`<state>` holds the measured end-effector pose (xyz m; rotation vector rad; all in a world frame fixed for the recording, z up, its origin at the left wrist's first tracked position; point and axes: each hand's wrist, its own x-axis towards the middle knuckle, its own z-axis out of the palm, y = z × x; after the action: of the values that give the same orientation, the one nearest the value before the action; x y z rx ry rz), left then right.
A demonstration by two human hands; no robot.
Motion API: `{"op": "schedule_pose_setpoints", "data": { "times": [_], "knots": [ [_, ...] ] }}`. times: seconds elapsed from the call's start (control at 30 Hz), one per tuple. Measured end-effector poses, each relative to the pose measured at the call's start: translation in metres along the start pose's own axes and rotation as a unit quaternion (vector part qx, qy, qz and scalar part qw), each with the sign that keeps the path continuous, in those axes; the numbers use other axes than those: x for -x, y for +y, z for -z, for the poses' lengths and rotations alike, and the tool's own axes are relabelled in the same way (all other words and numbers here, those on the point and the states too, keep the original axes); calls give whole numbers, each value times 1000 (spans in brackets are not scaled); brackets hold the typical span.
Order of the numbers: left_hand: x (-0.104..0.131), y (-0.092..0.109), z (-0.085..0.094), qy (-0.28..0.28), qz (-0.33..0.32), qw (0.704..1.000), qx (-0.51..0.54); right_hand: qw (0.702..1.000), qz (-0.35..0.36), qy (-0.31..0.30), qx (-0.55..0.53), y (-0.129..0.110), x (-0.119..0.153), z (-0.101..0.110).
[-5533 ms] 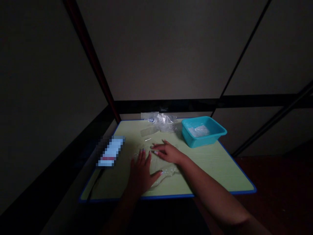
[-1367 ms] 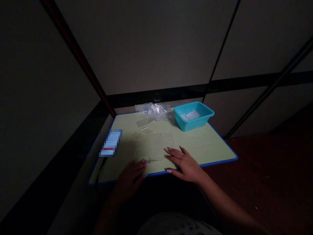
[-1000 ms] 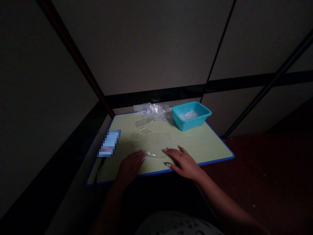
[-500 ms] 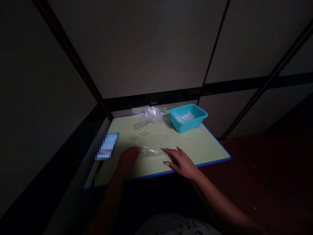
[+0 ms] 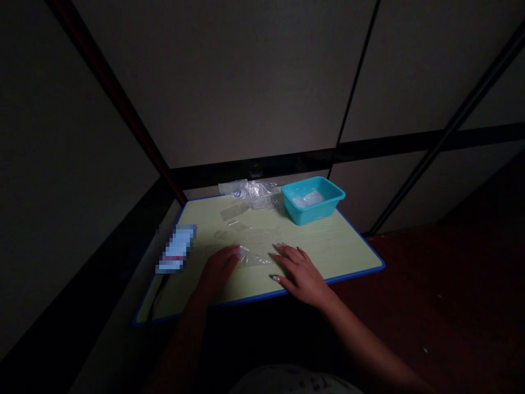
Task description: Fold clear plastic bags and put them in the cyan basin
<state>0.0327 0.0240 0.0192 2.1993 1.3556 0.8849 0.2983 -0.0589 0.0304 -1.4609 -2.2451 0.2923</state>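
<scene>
A thin clear plastic bag (image 5: 255,258) lies nearly flat on the small table, creased and shiny between my two hands. My left hand (image 5: 217,269) is closed at the bag's left end, thumb and fingertips together on its edge. At the right end, my right hand (image 5: 302,273) rests palm down, fingers spread and thumb apart; its fingertips touch or nearly touch the film. Just beyond, more flat clear pieces (image 5: 235,210) lie on the table, hard to make out against its surface.
A crumpled heap of clear plastic (image 5: 256,191) lies at the back edge. Right of it stands a turquoise basin (image 5: 314,213) with whitish plastic inside. A blurred-out phone-like object (image 5: 177,249) lies at the left edge. The pale table (image 5: 348,251) has a blue rim and backs onto panels.
My right hand has come slightly left and flatter over the bag's right end. The bag's creases have shifted between my hands. The whole view has tilted a little.
</scene>
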Motion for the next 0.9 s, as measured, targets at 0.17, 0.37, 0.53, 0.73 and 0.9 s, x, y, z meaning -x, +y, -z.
{"op": "schedule_pose_setpoints", "data": {
  "times": [0.17,0.37,0.53,0.73,0.9],
  "knots": [
    [7,4,1,2,-2,996,-85,997,35,-67,35,-3,-2,2],
    [32,41,-12,-62,-77,966,-239,992,52,-107,36,-2,-4,0],
    [39,72,-35,-166,-115,951,-235,990,56,-120,46,0,-4,-1],
    [32,71,-36,-166,-55,950,-257,986,54,-145,55,-2,-4,1],
    [28,48,-16,-143,7,945,-295,986,53,-147,48,-2,-5,2]
  ]
}}
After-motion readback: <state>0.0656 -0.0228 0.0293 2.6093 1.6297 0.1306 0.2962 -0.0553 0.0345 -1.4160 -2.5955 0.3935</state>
